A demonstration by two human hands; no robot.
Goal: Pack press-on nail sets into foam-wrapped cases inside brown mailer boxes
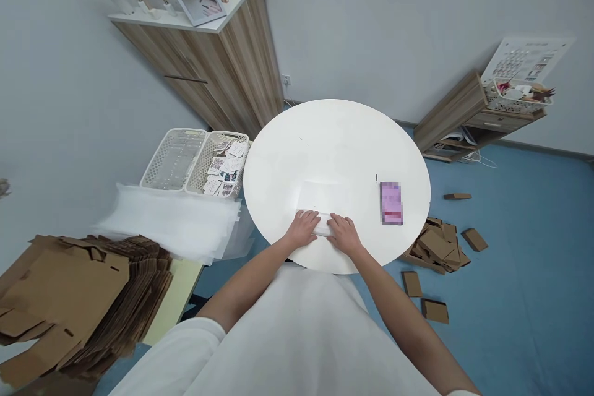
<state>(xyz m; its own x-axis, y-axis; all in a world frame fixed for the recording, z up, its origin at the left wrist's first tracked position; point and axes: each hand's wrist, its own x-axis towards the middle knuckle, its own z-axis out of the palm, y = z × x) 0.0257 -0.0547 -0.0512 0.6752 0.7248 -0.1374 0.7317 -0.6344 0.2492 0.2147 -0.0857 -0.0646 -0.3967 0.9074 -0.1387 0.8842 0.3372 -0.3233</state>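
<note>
A thin white translucent sheet, which looks like packing foam, lies on the round white table with its near end folded over into a flat packet. My left hand grips the packet's left end, fingers bent over its top. At the right end my right hand holds it the same way, fingers pointing inward. A narrow strip of the packet shows between the two hands. Whatever may be inside the fold is hidden.
Left of the table are white baskets, one with printed cards, a stack of white sheets and flattened cardboard boxes. A blurred purple item lies on the right. Small brown boxes are on the floor.
</note>
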